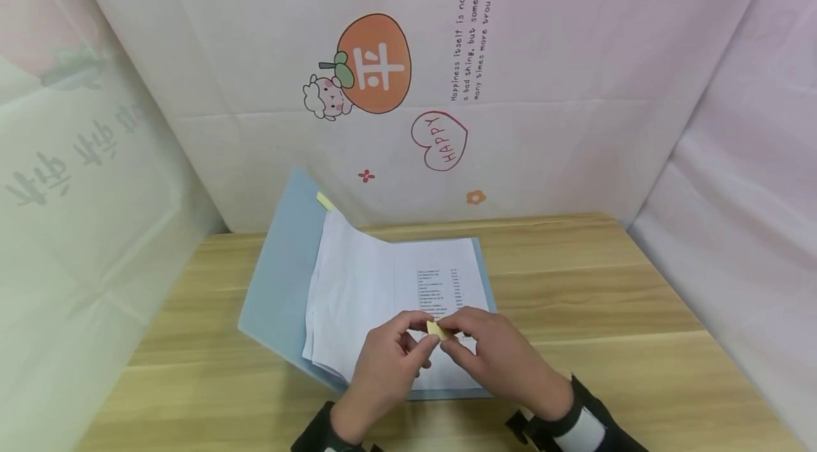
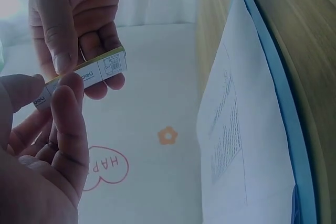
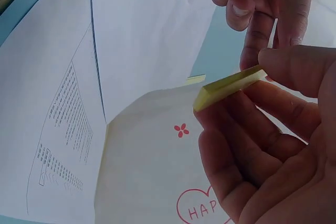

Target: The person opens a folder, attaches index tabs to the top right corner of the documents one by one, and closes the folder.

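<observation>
A small narrow pad of yellow sticky notes [image 1: 437,330] is held above the open folder's right-hand page. My left hand [image 1: 389,356] pinches one end of it between thumb and fingers. At the other end, my right hand [image 1: 494,353] grips it too. The left wrist view shows the white printed backing of the pad [image 2: 97,73], partly covered by fingertips. Its yellow side and edge face the right wrist view, where the pad [image 3: 228,87] lies under my right thumb. Below both hands lies a light blue folder [image 1: 281,289] with white printed sheets [image 1: 440,260] inside.
One yellow sticky strip [image 1: 325,201] sticks out from the top corner of the turned pages [image 1: 351,282]. The folder's left cover stands tilted up. A wood-grain table [image 1: 593,296] supports it, with a white printed cloth [image 1: 542,83] hanging behind and at both sides.
</observation>
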{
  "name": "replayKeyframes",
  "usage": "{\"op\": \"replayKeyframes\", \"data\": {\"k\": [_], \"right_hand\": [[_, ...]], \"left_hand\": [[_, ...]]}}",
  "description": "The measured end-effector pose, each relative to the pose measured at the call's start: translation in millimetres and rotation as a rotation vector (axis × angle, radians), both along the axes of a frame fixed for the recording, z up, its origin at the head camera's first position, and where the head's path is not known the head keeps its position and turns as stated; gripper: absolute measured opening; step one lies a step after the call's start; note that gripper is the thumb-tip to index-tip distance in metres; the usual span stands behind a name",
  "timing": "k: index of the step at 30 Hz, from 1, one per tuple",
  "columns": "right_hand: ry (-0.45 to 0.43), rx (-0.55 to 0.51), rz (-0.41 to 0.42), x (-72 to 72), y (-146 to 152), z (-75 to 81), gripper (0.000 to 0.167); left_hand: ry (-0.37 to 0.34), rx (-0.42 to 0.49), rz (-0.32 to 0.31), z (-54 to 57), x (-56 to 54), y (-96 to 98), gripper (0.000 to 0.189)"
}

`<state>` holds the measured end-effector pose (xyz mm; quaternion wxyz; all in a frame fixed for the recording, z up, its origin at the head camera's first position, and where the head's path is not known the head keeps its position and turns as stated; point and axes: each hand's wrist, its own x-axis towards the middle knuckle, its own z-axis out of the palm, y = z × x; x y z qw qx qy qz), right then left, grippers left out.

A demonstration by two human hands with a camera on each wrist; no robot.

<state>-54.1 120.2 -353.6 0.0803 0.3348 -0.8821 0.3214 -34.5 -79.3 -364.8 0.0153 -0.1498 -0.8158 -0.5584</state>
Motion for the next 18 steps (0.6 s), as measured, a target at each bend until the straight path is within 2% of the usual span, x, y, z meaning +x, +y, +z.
{"op": "replayKeyframes", "data": {"k": [13, 18], "right_hand": [[-0.035, 0.043, -0.097, 7.1, -2, 11.4, 0.017], [-0.058, 0.022, -0.098, 7.3, -1, 13.2, 0.015]], "left_hand": [[0.068, 0.000, -0.004, -2.4, 2.1, -5.8, 0.024], [0.074, -0.010, -0.021, -0.8, 2.9, -8.2, 0.025]]}}
